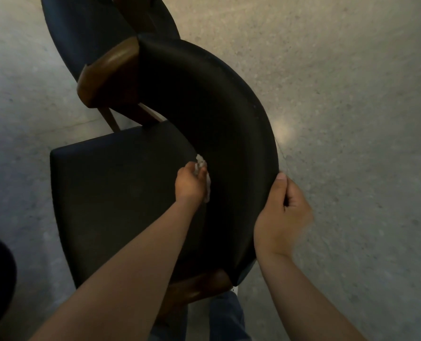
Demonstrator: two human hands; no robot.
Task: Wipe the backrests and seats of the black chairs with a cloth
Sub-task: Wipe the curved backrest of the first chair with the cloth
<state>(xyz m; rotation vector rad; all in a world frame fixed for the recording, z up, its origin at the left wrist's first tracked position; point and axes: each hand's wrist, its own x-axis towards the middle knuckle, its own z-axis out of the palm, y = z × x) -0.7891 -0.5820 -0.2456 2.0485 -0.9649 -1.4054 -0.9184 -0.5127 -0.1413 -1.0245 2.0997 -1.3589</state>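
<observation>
Head view: the left hand (191,184) curls its fingers round a soft, limp cloth (202,166) pressed on the stiff backrest (204,94), whose rim the right hand (282,215) pinches, probably steadying it.

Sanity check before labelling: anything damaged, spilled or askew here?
Nothing stands out. The left hand holds the white cloth against the backrest; the right hand grips its top edge. Seat and floor look intact, no spills.

Left hand (191,183) extended, fingers curled round cloth (201,163); right hand (282,212), blurred, apparently pinching backrest (216,107) edge.
</observation>
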